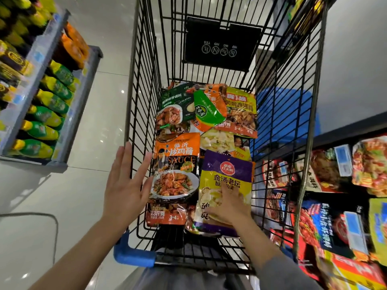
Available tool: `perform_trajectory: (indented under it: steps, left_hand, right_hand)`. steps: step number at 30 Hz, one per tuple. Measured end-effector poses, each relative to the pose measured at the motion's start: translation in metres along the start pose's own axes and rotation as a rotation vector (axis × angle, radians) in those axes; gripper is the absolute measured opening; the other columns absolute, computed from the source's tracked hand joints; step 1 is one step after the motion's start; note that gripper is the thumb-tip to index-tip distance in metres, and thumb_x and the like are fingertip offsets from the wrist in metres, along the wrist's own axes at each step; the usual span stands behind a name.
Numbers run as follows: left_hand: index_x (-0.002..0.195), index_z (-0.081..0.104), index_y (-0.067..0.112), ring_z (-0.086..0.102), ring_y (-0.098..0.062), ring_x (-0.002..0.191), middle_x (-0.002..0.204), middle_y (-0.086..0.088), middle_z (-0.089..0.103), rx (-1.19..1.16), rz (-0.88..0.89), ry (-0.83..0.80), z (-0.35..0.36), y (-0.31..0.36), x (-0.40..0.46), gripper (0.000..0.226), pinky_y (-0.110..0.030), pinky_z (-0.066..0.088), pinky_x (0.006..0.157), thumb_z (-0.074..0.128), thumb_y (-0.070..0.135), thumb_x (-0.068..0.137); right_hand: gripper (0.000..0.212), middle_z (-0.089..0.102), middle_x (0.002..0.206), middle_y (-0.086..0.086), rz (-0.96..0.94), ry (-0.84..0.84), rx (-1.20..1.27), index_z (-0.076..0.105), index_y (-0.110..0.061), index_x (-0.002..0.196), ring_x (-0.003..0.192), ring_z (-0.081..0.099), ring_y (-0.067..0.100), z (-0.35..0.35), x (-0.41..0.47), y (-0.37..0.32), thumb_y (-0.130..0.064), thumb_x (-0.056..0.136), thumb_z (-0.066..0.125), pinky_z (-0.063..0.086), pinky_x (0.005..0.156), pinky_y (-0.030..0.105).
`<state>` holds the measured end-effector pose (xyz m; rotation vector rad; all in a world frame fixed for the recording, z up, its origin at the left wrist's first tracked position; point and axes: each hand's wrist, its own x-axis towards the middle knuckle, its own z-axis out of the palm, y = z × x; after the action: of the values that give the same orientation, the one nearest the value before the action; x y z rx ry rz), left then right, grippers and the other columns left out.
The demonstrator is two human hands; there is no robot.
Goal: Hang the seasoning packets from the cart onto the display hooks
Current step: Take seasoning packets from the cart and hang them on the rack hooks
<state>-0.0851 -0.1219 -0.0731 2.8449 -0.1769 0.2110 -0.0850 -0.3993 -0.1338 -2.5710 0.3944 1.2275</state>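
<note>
Left hand (125,185), fingers straight and wide, flat against cart (134,84) side, holding nothing. Just right: orange packet (177,164), chicken picture. Right hand (228,204) down inside, fingers spread on purple-and-yellow packet (227,174). Beyond both hands: about six more packets.

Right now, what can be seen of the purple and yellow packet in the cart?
The purple and yellow packet is a glossy plastic pouch with a purple band on top, a round red logo, dark Chinese characters and a yellow lower part picturing food. It lies face up and slightly tilted on other packets at the cart's near right. The right hand rests on its lower half, fingers spread. The orange packet lies beside it on the left.
</note>
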Motion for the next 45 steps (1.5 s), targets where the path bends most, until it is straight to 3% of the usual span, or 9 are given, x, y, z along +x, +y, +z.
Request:
perform_trajectory:
  steps: [5,10,14,21,24,29,32,39,45]
  left_hand:
    - [0.145,0.039,0.020,0.011,-0.033,0.147,0.158,-0.017,0.012,0.010,-0.020,-0.007,0.000,0.002,-0.003,0.052,-0.049,0.025,0.113,0.036,0.039,0.097]
    - [0.144,0.040,0.017,0.013,-0.034,0.146,0.157,-0.020,0.017,0.029,-0.022,0.008,0.001,0.002,-0.005,0.051,-0.050,0.025,0.113,0.040,0.035,0.096]
    - [0.145,0.037,0.019,0.014,-0.034,0.146,0.156,-0.020,0.018,0.030,-0.020,0.026,-0.001,0.004,-0.006,0.053,-0.051,0.025,0.113,0.042,0.033,0.094]
    - [0.142,0.041,0.018,0.022,-0.038,0.143,0.153,-0.021,0.027,0.142,0.099,0.011,-0.005,0.008,-0.004,0.050,-0.060,0.024,0.111,0.043,0.031,0.094]
    - [0.140,0.042,0.020,0.037,-0.033,0.135,0.144,-0.016,0.043,-0.106,0.147,-0.026,-0.009,0.038,0.002,0.052,-0.056,0.035,0.105,0.052,0.031,0.090]
    - [0.114,0.065,0.024,0.059,-0.007,0.097,0.107,0.006,0.068,-0.482,0.194,-0.247,-0.001,0.107,0.008,0.036,-0.015,0.047,0.077,0.050,0.039,0.084]
    - [0.090,0.070,0.026,0.063,-0.005,0.068,0.080,0.012,0.070,-0.537,0.255,-0.291,0.000,0.114,0.004,0.021,-0.019,0.049,0.052,0.051,0.032,0.086]
    - [0.093,0.069,0.027,0.064,-0.013,0.064,0.074,0.007,0.070,-0.319,0.162,-0.205,-0.034,0.064,0.008,0.024,-0.023,0.046,0.049,0.048,0.036,0.085]
    - [0.079,0.072,0.017,0.051,-0.026,0.108,0.089,-0.003,0.066,0.243,0.165,-0.032,-0.017,0.014,0.043,0.020,-0.055,0.027,0.104,0.053,0.014,0.075]
  right_hand:
    - [0.074,0.017,0.156,0.005,-0.141,0.191,-0.021,0.018,-0.027,0.149,0.141,0.019,0.030,-0.057,0.064,-0.005,-0.054,0.088,0.051,0.026,0.109,0.058]
    - [0.056,0.035,0.146,0.011,-0.128,0.104,-0.177,0.029,-0.023,0.146,0.130,0.038,0.035,-0.080,0.116,-0.017,-0.030,0.094,0.049,0.035,0.103,0.052]
    - [0.034,0.048,0.127,0.010,-0.129,0.241,-0.259,0.059,-0.016,0.123,0.117,0.049,0.031,-0.074,0.109,-0.015,-0.027,0.092,0.054,0.039,0.090,0.041]
    - [0.017,0.065,0.101,0.006,-0.426,0.443,-0.166,0.067,-0.016,0.101,0.093,0.060,0.028,-0.090,0.036,-0.003,-0.022,0.092,0.054,0.045,0.080,0.039]
    - [0.016,0.068,0.074,-0.001,-0.654,0.619,-0.158,0.071,-0.017,0.084,0.067,0.064,0.022,-0.097,-0.028,-0.003,-0.022,0.086,0.056,0.049,0.063,0.035]
    - [0.025,0.068,0.067,-0.009,-0.839,0.652,-0.139,0.071,-0.023,0.078,0.058,0.063,0.015,-0.082,-0.094,-0.005,-0.029,0.082,0.047,0.050,0.058,0.031]
    - [0.022,0.067,0.070,-0.017,-0.799,0.622,-0.085,0.069,-0.028,0.077,0.062,0.059,0.004,-0.086,-0.101,-0.001,-0.037,0.081,0.049,0.041,0.062,0.025]
    - [0.029,0.063,0.079,-0.019,-0.806,0.476,0.060,0.071,-0.025,0.084,0.074,0.059,0.003,-0.135,-0.061,-0.002,-0.047,0.083,0.052,0.046,0.073,0.031]
    - [0.017,0.060,0.080,-0.012,-0.710,0.196,0.004,0.067,-0.026,0.081,0.078,0.053,0.010,-0.143,0.002,-0.060,-0.037,0.090,0.060,0.038,0.065,0.025]
